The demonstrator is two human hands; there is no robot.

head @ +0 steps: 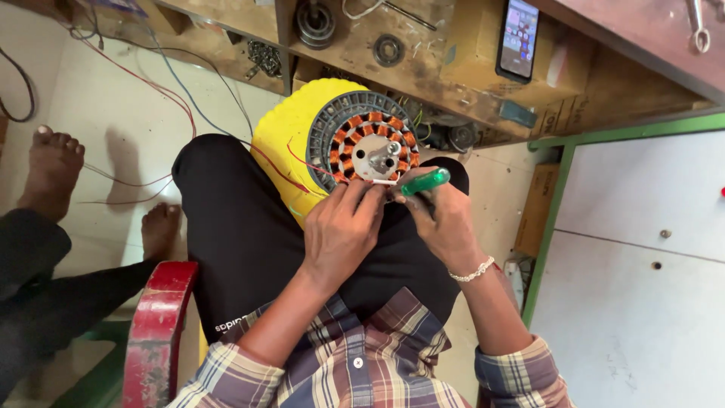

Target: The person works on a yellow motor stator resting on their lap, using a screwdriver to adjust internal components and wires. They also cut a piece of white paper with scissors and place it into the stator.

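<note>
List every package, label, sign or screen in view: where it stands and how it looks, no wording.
Phone: propped upright on the wooden shelf, top right; dark slab, lit screen with rows of small coloured icons.
Cardboard box: behind the phone on the same shelf; plain tan.
Second cardboard box: on the floor beside the green-edged cabinet; brown, narrow, on end.
Brown carton: below the shelf; dark print on its face.

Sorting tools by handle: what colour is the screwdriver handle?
Translucent green screwdriver handle, held in the right hand; head view.

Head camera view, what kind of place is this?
Probably a small motor repair workshop: an opened motor with copper windings on the person's lap, bearings on a worn wooden bench, loose wires across the floor.
</note>
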